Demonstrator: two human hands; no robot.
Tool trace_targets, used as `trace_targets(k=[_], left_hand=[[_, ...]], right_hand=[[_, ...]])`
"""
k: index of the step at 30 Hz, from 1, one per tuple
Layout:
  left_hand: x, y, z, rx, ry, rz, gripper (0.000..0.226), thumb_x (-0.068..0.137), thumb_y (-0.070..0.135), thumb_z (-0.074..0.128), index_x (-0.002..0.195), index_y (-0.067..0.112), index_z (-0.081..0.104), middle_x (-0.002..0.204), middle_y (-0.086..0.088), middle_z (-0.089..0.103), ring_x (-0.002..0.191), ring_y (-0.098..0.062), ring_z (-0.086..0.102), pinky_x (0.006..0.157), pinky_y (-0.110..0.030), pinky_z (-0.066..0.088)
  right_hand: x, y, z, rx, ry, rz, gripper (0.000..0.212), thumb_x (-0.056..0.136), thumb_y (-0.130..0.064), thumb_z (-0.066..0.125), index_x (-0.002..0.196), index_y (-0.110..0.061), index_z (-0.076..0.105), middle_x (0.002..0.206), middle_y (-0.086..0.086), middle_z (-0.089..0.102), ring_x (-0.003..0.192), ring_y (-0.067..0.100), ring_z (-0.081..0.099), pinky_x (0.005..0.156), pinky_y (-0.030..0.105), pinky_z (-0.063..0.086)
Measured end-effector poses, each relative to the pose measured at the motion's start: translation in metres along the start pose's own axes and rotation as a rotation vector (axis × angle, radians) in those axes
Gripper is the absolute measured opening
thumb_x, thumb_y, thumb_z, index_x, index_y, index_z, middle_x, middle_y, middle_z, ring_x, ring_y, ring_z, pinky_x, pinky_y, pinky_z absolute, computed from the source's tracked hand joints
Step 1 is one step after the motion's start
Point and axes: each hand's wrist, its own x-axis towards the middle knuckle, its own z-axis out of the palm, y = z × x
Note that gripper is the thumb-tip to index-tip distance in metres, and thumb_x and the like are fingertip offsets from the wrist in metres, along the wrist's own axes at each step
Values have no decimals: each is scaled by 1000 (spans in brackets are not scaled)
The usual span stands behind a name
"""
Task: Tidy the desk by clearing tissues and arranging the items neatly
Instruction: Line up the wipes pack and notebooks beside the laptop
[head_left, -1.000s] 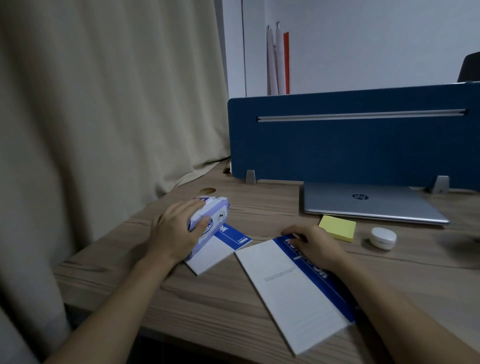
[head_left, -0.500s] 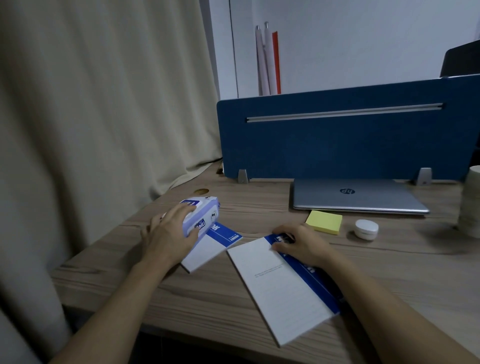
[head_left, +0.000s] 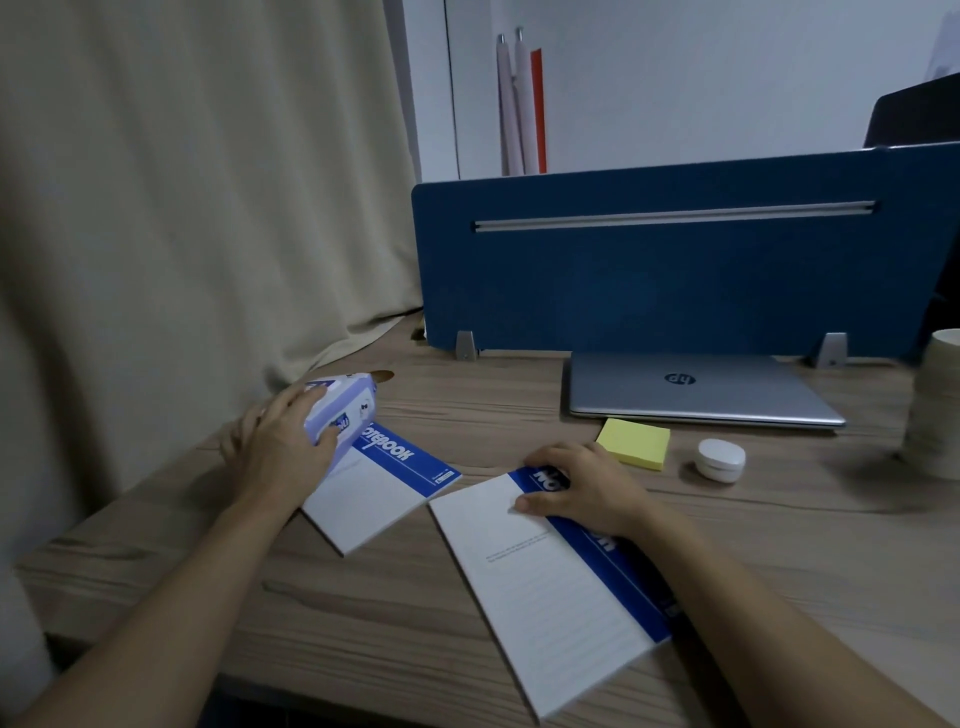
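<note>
The left hand kept its grip closed on the tissue pack, nudged toward ten o'clock; the right hand, open-gripped, pinned the big notebook.

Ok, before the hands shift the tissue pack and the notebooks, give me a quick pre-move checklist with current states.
1. Left hand has hold of the tissue pack: ok, fingers wrapped round it.
2. Pack clear of the small notebook: not ok, it overlaps the notebook's far corner.
3. Right hand on the large notebook: ok, pressing flat on its blue band.
4. Notebooks squared with each other: not ok, both lie skewed and apart.
5. Sticky notes and white earbud case away from the notebooks: ok.
6. Loose tissues left on the desk: cannot tell, none in view.
</note>
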Motion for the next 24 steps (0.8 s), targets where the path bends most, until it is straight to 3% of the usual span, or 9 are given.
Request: trace_targets(k=[2, 5, 10, 14, 18, 21, 24], left_hand=[[8, -4, 5, -1, 30, -2, 51, 87, 34, 68, 136, 29, 54, 143, 2, 51, 127, -33, 42, 109, -65, 15], [18, -13, 13, -34, 17, 18, 58, 83, 29, 74, 136, 20, 53, 142, -8, 52, 128, -37, 37, 106, -60, 26], [20, -12, 20, -74, -87, -88, 92, 76, 30, 82, 149, 18, 27, 162, -15, 9, 146, -44, 0, 113, -64, 11], [8, -17, 19, -89, -127, -64, 110, 75, 24, 83, 155, 18, 8, 162, -19, -6, 146, -47, -6, 115, -63, 7], [-10, -3, 16, 50, -153, 12, 107, 81, 34, 75, 155, 25, -2, 162, -13, -17, 145, -48, -14, 115, -62, 1], [-20, 20, 17, 99, -152, 323, 82, 85, 30, 68, 154, 22, 24, 164, -10, 3, 149, -37, 0, 117, -54, 13], [-28, 30, 22, -139, -398, 331, 42, 97, 27, 53, 138, 25, 51, 152, -2, 40, 139, -20, 35, 111, -37, 34]], right_hand=[[2, 2, 0, -14, 11, -1, 72, 69, -78, 57, 128, -38, 53, 132, -13, 54, 120, 16, 41, 99, 43, 40], [6, 3, 0, -24, 20, 9, 70, 70, -76, 59, 128, -37, 53, 133, -14, 53, 119, 16, 39, 99, 41, 38], [13, 4, -3, -49, 19, 37, 71, 72, -75, 59, 130, -35, 53, 135, -12, 54, 122, 20, 41, 100, 44, 38], [11, 2, -6, -36, -3, 51, 72, 74, -71, 61, 133, -32, 52, 137, -7, 52, 126, 22, 39, 103, 46, 38], [7, 4, -12, -28, -25, 91, 77, 73, -70, 63, 137, -31, 49, 141, -1, 45, 127, 25, 39, 105, 47, 38], [-1, 7, -16, -59, -22, 157, 80, 70, -72, 65, 138, -34, 47, 138, 2, 43, 126, 27, 37, 103, 46, 39], [-7, 12, -20, -58, -4, 248, 79, 66, -70, 69, 134, -34, 49, 130, 3, 43, 122, 28, 41, 98, 42, 44]])
